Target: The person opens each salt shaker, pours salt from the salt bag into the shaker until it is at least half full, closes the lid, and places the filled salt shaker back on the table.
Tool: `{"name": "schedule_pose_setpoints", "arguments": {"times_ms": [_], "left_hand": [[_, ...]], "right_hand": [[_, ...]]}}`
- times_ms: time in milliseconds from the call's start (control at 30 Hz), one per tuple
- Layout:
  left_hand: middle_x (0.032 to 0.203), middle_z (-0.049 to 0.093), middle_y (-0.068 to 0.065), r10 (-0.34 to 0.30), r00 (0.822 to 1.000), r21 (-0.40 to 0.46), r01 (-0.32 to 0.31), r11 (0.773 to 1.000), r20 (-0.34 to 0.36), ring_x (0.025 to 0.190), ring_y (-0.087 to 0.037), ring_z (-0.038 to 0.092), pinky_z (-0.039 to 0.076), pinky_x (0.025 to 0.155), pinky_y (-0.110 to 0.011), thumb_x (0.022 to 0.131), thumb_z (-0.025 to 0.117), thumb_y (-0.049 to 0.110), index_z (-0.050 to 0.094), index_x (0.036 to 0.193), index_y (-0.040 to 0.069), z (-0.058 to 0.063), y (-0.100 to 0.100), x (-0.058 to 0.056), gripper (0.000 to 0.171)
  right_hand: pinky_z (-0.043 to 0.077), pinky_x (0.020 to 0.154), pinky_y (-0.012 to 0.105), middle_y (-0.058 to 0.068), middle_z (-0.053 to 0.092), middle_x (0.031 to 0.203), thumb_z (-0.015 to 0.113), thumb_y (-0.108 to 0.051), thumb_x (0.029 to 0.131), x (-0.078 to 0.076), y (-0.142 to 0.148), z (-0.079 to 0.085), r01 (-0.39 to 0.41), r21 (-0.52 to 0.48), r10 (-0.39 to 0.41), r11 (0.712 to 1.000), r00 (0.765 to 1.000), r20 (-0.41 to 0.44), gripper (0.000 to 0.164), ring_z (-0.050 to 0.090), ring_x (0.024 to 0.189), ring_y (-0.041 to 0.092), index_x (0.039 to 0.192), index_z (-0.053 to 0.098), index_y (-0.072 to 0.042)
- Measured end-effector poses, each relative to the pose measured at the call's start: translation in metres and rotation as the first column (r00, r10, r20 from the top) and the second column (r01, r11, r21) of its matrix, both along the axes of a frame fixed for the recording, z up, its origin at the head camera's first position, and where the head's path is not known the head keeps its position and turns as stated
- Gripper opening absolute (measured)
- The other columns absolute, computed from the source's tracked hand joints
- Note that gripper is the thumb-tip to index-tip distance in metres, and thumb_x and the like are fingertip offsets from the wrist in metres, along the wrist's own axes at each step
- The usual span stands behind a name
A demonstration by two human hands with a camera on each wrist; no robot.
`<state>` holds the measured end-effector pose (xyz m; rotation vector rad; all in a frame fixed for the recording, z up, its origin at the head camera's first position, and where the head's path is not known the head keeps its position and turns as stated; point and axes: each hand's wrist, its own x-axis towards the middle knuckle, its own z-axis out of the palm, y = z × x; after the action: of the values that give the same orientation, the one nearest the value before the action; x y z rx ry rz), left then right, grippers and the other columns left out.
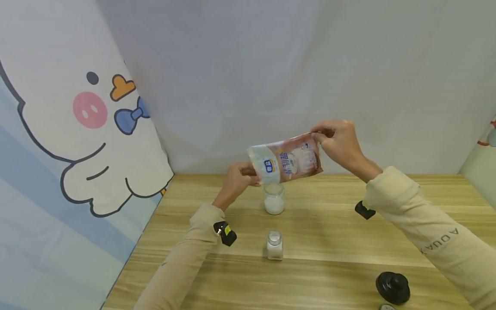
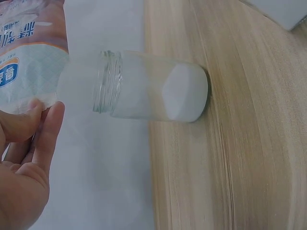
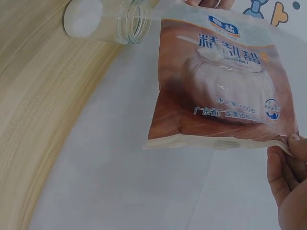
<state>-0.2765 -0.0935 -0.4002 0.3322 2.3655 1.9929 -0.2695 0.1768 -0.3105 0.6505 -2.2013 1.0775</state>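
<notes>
A printed salt bag (image 1: 286, 157) is held tilted just above the larger jar (image 1: 274, 204), its pale end lowered toward the mouth and a small gap left between them in the left wrist view. The pale end is pinched between the thumb and fingers of the left hand (image 1: 240, 178), and a corner of the brown end, raised to the right of the larger jar, is pinched by the right hand (image 1: 342, 142). The work is judged to be partway through: the lower part of the larger jar is filled with white grains (image 2: 182, 93), while its upper part is left unfilled; whether anything is being poured at this instant cannot be told. In front of the larger jar, a small jar (image 1: 274, 247) is seen uncapped, with white contents inside. A black lid (image 1: 393, 287) is laid well to the right and in front of the larger jar, on the wooden table (image 1: 329, 241), so closing is judged to be left undone.
</notes>
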Motion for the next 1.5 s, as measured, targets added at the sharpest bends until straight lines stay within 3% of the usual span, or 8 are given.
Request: {"name": "schedule_pose_setpoints", "arguments": {"times_ms": [967,1500], "left_hand": [[0.090,0.068,-0.023,-0.010,1.000,0.003,0.010,1.000,-0.012,0.076,-0.027,0.068,0.059,0.069,-0.036,0.076,0.065,-0.015,0.065,0.097,-0.011,-0.0044,-0.0013,-0.0002,0.021],[0.089,0.068,-0.022,-0.016,1.000,0.006,0.016,1.000,-0.021,0.074,-0.024,0.067,0.059,0.068,-0.036,0.076,0.065,-0.015,0.066,0.097,-0.010,-0.0031,0.0004,0.0008,0.021]], "right_hand": [[0.049,0.061,0.020,0.013,0.070,0.081,0.062,0.005,0.085,0.0034,0.0004,-0.0064,-0.002,-0.010,0.002,1.000,1.000,-0.014,0.012,0.063,0.067,0.021,0.087,0.073,0.002],[0.047,0.065,0.012,0.014,0.070,0.080,0.062,0.006,0.085,0.0038,0.0025,-0.0069,0.006,-0.036,-0.006,0.999,1.000,-0.001,0.012,0.065,0.070,0.022,0.087,0.073,0.002]]}}
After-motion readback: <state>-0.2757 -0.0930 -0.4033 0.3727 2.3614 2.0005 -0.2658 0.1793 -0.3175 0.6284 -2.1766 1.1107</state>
